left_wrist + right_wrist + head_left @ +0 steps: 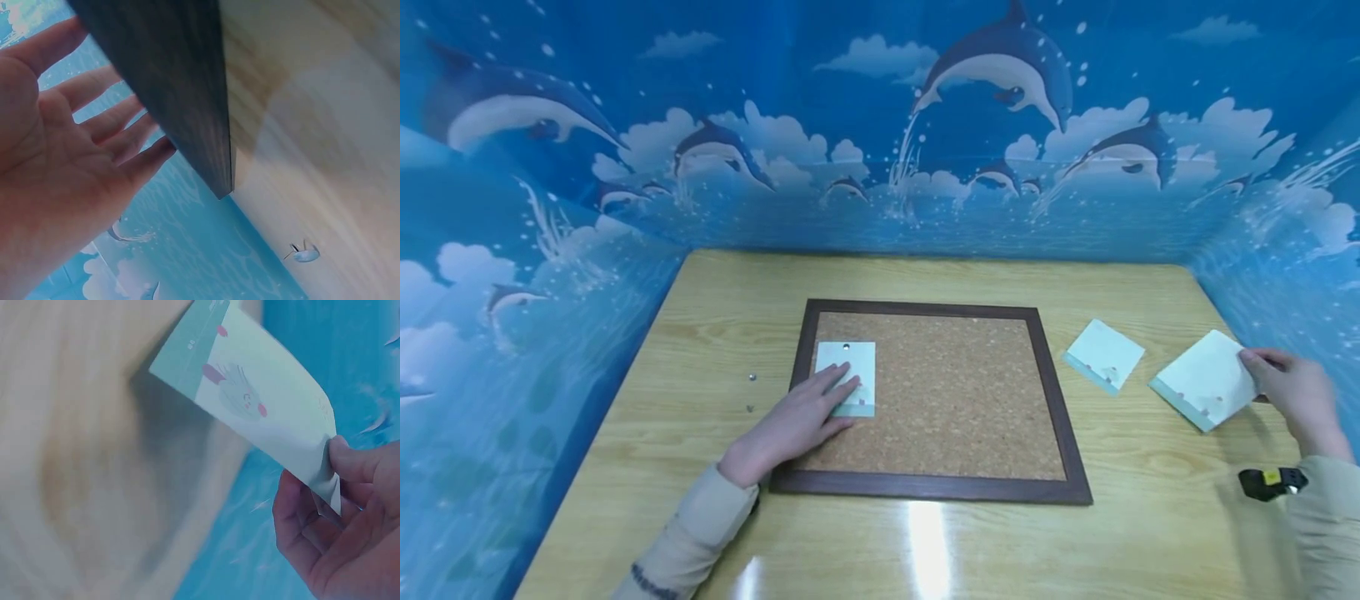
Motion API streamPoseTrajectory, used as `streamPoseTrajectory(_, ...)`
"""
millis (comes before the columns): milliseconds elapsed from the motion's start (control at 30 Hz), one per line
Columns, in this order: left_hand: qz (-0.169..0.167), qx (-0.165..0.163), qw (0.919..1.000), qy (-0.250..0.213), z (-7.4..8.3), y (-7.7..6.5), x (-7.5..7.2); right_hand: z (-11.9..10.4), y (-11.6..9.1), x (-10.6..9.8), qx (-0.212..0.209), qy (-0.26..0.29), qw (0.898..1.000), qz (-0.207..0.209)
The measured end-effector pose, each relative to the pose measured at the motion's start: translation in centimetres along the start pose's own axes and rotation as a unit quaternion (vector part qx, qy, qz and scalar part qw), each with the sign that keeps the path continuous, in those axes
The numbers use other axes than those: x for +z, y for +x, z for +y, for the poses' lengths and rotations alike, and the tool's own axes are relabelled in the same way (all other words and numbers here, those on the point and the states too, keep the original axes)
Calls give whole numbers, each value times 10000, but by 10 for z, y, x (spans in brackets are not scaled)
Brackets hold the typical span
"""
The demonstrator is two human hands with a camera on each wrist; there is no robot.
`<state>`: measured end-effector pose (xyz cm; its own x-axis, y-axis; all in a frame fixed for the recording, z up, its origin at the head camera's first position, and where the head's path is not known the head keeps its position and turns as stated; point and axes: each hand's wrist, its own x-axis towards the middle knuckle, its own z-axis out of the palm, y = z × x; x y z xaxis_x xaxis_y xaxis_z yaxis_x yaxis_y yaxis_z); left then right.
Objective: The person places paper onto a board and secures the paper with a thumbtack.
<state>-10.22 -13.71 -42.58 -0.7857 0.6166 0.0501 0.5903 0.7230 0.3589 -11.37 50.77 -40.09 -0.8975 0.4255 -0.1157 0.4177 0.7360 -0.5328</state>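
Observation:
My left hand (805, 415) rests with extended fingers on a pale green note (865, 371) at the left side of the framed corkboard (955, 400). A thumbtack (846, 347) sits at that note's top edge. In the left wrist view, the fingers (103, 122) are spread beside the dark frame (175, 81). At the far right, my right hand (1300, 396) pinches a corner of another pale note (269, 394) between thumb and fingers. The held note has a darker green strip and a small cartoon animal, and it tilts above the table.
Between the board and my right hand, one more pale note (1105, 357) lies on the wooden table (1000, 546). Left of the board are a thumbtack (752, 377) and a second one (749, 408). A dolphin-print backdrop (880, 200) surrounds the table's back and sides.

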Motion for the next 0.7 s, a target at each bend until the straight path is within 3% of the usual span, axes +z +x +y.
streamPoseTrajectory(133,-68,-35,10000,56,1,2,-1,-30,-8,-6,-117,-6,9999,75)
streamPoseTrajectory(333,-115,-139,9998,85,4,3,-2,-85,-19,0,-853,302,9957,-205)
streamPoseTrajectory(700,-68,-174,9998,115,12,7,-4,-174,-42,52,-1878,838,9753,-811)
